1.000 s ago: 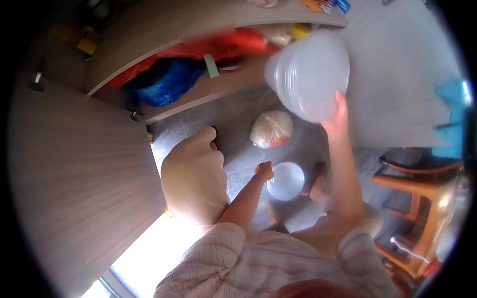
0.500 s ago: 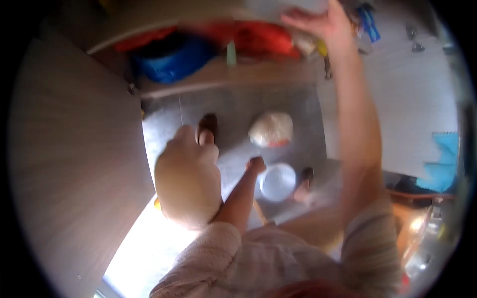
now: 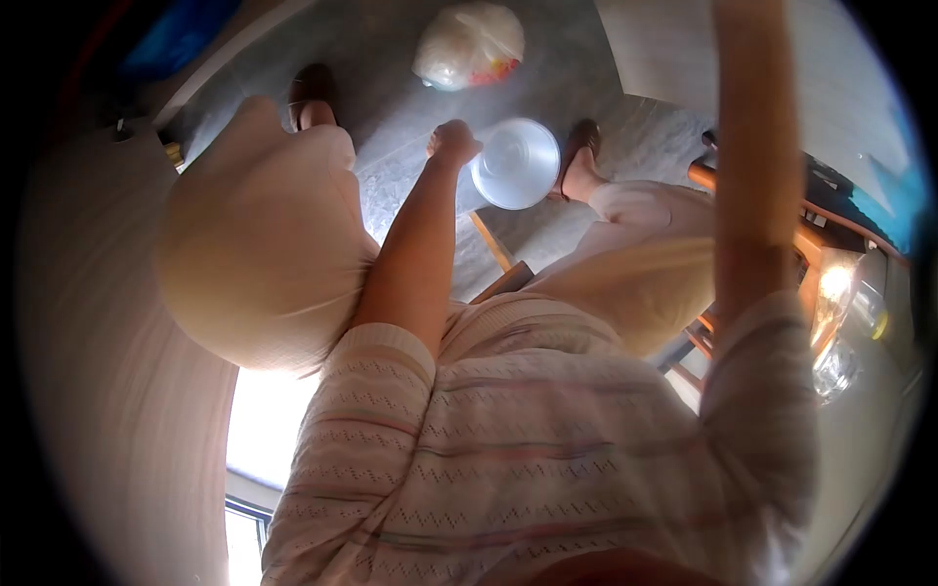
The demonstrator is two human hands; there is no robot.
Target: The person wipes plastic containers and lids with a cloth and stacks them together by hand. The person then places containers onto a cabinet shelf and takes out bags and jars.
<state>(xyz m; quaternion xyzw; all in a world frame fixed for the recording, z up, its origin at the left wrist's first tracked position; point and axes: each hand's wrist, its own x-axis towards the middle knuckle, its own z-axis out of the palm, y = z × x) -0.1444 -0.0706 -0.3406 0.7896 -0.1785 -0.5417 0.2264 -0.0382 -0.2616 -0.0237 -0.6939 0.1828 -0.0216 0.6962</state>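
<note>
Since half a second ago the view has tipped down: the shelves with red and blue bags have slid out of the top of the frame, and the striped sweater (image 3: 508,459) now fills the lower half. The right arm runs up past the top edge at upper right, so its hand is out of view and I cannot tell its grip. The left hand (image 3: 453,143), upper middle, is a closed fist holding nothing visible, just beside a clear plastic bowl (image 3: 515,177) on the floor (image 3: 576,68); the bowl looks empty. A knotted plastic bag (image 3: 469,44) lies at top centre, with pale contents and some red. No writing is readable.
</note>
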